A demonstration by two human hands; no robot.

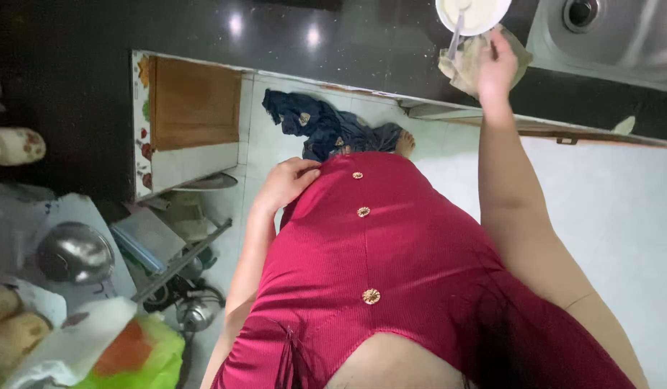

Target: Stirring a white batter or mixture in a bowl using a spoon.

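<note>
My right hand point(496, 66) reaches out to the dark counter and presses on a crumpled beige cloth point(469, 63). Just beyond it stands a white bowl point(485, 13) of pale batter with a spoon point(456, 32) leaning in it. My left hand point(286, 182) rests curled against the front of my red dress point(391, 274), with nothing in it. A bare foot point(405, 142) shows on the pale floor below.
A steel sink point(607, 36) lies at the right end of the black counter point(290, 36). A dark blue cloth point(322, 126) lies on the floor. At the left are a wooden cabinet door point(193, 101), a steel pot point(74, 252), a rack and bags.
</note>
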